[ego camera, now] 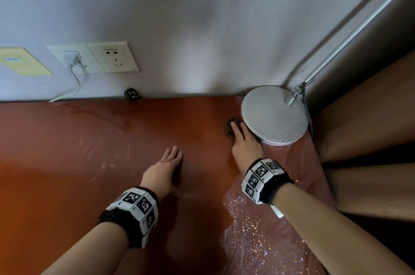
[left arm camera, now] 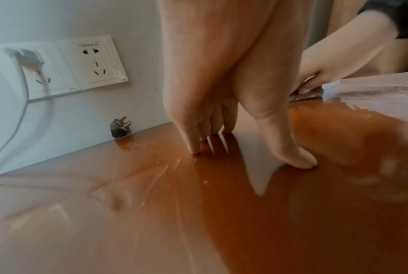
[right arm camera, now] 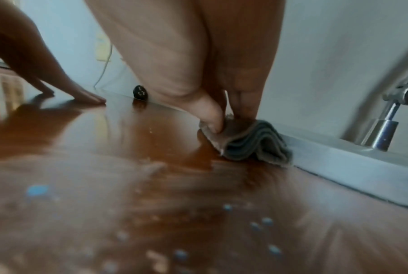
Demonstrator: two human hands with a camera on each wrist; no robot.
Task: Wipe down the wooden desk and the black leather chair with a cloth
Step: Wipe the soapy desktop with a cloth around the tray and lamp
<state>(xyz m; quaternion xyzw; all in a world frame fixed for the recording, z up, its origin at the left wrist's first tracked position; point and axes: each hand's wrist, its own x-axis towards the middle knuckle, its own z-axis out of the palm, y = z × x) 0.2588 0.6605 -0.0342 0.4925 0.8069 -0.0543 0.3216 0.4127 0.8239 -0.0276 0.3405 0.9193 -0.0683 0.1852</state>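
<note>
The reddish-brown wooden desk (ego camera: 89,162) (left arm camera: 221,222) (right arm camera: 128,129) fills the lower part of every view. My left hand (ego camera: 174,155) (left arm camera: 233,118) rests flat on it near the middle, fingers straight, holding nothing. My right hand (ego camera: 242,137) (right arm camera: 224,111) (left arm camera: 315,70) holds a folded grey-brown cloth (ego camera: 230,127) (right arm camera: 254,144) (left arm camera: 308,93) down on the desk, thumb at its side and fingers on top. The cloth touches the edge of the lamp base. The black leather chair is not in view.
A round silver lamp base (ego camera: 274,115) (right arm camera: 339,157) with a slanted metal arm (ego camera: 350,34) stands in the back right corner. Wrinkled clear plastic film (ego camera: 269,241) covers the desk's right side. On the wall are sockets (ego camera: 94,57) with a white charger; a loose black plug (ego camera: 132,94) lies at the desk's back edge.
</note>
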